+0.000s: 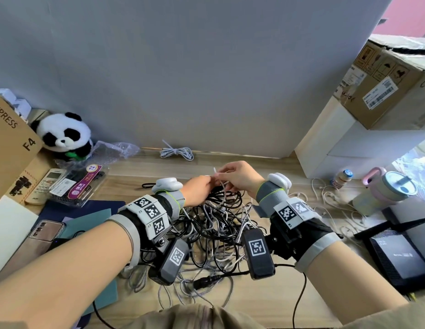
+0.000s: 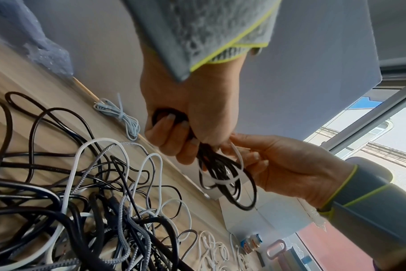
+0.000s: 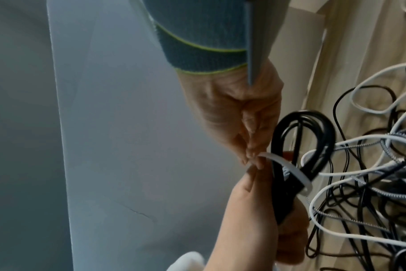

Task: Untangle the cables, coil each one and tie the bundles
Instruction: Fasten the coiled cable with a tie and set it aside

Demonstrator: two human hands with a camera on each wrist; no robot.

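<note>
I am holding a coiled black cable (image 2: 223, 170) in my left hand (image 2: 186, 113), its fingers (image 2: 172, 132) curling tight around the upper end of the coil, with the loops hanging below my fist, above the wooden surface (image 1: 266, 295). My right hand (image 2: 287, 165) is sitting just beside the left, its fingers (image 3: 250, 146) pinching one end of a white tie (image 3: 287, 170) that is looping around the black coil; in the right wrist view the strip is wrapping across the bundle and meeting my left thumb. Both hands are hovering over the big tangle of cables (image 1: 216, 233), black, white and braided grey, spreading across the surface under my wrists. A pale cable bundle (image 1: 177, 153), already tied, is lying apart by the grey wall at the back. To the left I am seeing a toy panda (image 1: 64, 136), a clear plastic box (image 1: 81, 186) and a phone (image 1: 45, 231); to the right a small bottle (image 1: 342, 178), a lidded cup (image 1: 387, 191) and a black router (image 1: 396, 252), with loose white cords (image 1: 330, 198) straying between them.
</note>
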